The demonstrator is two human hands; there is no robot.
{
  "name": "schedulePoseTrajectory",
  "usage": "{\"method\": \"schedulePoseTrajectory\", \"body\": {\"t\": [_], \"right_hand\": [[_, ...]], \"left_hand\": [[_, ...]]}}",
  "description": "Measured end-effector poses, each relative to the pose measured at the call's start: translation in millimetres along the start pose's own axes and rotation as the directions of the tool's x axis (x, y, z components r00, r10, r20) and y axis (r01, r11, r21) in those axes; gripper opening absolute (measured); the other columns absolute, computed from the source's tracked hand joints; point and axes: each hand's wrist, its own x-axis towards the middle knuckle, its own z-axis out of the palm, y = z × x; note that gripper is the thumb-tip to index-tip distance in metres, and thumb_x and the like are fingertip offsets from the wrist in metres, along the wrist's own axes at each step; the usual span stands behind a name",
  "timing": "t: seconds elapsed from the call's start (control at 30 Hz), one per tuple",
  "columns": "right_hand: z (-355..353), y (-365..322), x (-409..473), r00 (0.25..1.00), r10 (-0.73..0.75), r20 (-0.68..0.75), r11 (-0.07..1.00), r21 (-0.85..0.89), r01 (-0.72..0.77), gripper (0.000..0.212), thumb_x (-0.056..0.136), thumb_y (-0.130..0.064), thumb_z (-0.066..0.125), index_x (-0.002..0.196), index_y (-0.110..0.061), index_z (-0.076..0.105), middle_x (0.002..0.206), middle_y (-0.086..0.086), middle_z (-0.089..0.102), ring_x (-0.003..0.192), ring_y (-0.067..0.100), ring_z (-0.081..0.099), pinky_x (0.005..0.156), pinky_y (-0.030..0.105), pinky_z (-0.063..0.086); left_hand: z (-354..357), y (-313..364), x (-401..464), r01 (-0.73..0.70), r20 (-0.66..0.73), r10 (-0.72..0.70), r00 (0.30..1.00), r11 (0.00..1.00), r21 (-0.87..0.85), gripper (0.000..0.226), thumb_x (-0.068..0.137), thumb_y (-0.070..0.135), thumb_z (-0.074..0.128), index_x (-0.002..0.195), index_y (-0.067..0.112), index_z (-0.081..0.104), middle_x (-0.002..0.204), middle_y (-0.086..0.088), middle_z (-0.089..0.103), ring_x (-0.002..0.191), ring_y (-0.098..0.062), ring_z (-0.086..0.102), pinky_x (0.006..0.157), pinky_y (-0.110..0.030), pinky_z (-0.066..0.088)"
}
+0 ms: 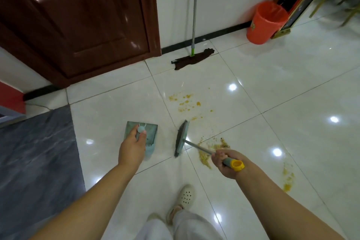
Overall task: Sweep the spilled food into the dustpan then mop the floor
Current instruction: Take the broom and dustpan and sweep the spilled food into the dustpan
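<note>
On the white tile floor (253, 84) I'm mid-sweep: my left hand (132, 146) grips the dustpan (134, 128), my right hand (224, 161) the broom (182, 138) just beside it, and spilled food (208, 152) behind the bristles, I judge, needs gathering before the mop (192, 58).

1 dustpan (140, 136) | 1 broom (182, 138) | 1 mop (192, 56) | 1 bucket (265, 22) | 2 hands (132, 147)

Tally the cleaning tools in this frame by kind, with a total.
Dustpan, held by the left hand: 1
Broom, held by the right hand: 1
Mop, leaning on the wall: 1
Orange bin: 1
Total: 4
</note>
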Motion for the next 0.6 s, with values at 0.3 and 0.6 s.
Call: {"method": "schedulePoseTrajectory", "body": {"t": [0.3,0.6], "right_hand": [[-62,-60,-30,0.998,-0.064,-0.015,0.972,0.227,0.065,0.019,0.100,-0.011,0.041,0.088,0.004,0.046,0.045,0.011,0.044,0.023,0.013,0.041,0.026,0.013,0.037],[-119,-84,-60,0.995,-0.102,-0.020,0.900,0.424,0.101,0.026,0.101,-0.015,0.039,0.080,0.001,0.043,0.044,0.010,0.040,0.022,0.014,0.037,0.028,0.013,0.036]], "left_hand": [[71,47,7,-0.079,0.116,0.071,0.991,0.995,0.062,0.044,0.097,0.044,0.040,0.136,0.024,0.048,0.117,-0.011,0.064,0.104,-0.031,0.061,0.093,-0.044,0.050],[132,86,3,-0.196,0.194,0.166,0.967,0.969,0.151,0.047,0.097,0.045,0.037,0.139,0.025,0.045,0.120,-0.013,0.063,0.105,-0.031,0.061,0.086,-0.038,0.050]]}}
